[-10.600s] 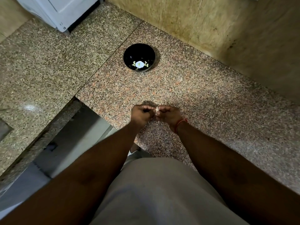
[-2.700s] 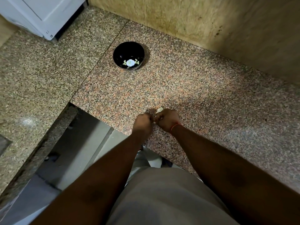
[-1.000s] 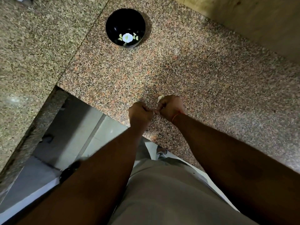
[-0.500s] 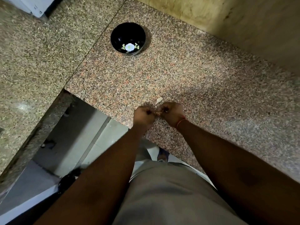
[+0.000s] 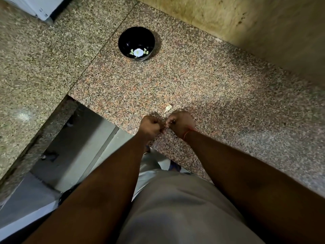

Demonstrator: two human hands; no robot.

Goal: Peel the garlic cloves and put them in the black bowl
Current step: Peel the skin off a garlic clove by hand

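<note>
Together, the left hand (image 5: 150, 126) and right hand (image 5: 179, 123) meet with curled fingers, contents hidden; round black bowl (image 5: 136, 43) at twelve o'clock.

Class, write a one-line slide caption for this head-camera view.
Both hands, left hand and right hand, work a garlic clove over the granite counter; black bowl waits beyond.

Curled left hand (image 5: 150, 126) and right hand (image 5: 179, 123) together over granite counter (image 5: 228, 95), black bowl (image 5: 136, 43) beyond, pale garlic piece (image 5: 168, 107) nearby
</note>
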